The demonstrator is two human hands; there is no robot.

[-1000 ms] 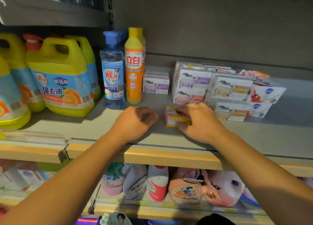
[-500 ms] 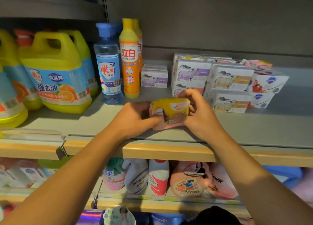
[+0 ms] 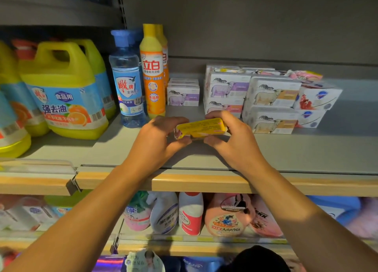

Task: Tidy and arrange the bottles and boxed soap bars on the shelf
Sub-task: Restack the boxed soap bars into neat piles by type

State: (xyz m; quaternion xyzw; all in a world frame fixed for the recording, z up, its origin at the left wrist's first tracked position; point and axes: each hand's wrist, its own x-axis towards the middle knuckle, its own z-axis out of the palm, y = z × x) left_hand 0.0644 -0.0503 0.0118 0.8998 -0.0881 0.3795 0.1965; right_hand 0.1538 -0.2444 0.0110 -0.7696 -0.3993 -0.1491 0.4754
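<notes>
Near the front edge of the shelf (image 3: pixel 306 155), in the middle, two hands hold one small yellow soap box (image 3: pixel 201 127) a little above the shelf top. The left hand (image 3: pixel 158 141) pinches the left end of the box, with fingers curled over the top and the thumb under it. The right hand (image 3: pixel 235 137) grips the right end the same way. The box lies flat. Its long side runs left to right, along the front edge, and the right end sits a bit higher than the left. A wide yellow face points up and toward the camera.

The job looks partly done. Toward the back right, the white soap boxes (image 3: pixel 272 99) sit in stacks, but the stacks are not lined up, and a pink pack (image 3: pixel 304 75) lies loose on top at the back. One low stack (image 3: pixel 183 94) sits apart, near the bottles. At the left end the big yellow jugs (image 3: pixel 65 91) stand upright. Beside them stand a clear blue bottle (image 3: pixel 126 81) and a tall orange bottle (image 3: pixel 153 73), close together. I think the yellow box must be put down in a spot of its own, and the stacks made straight.
</notes>
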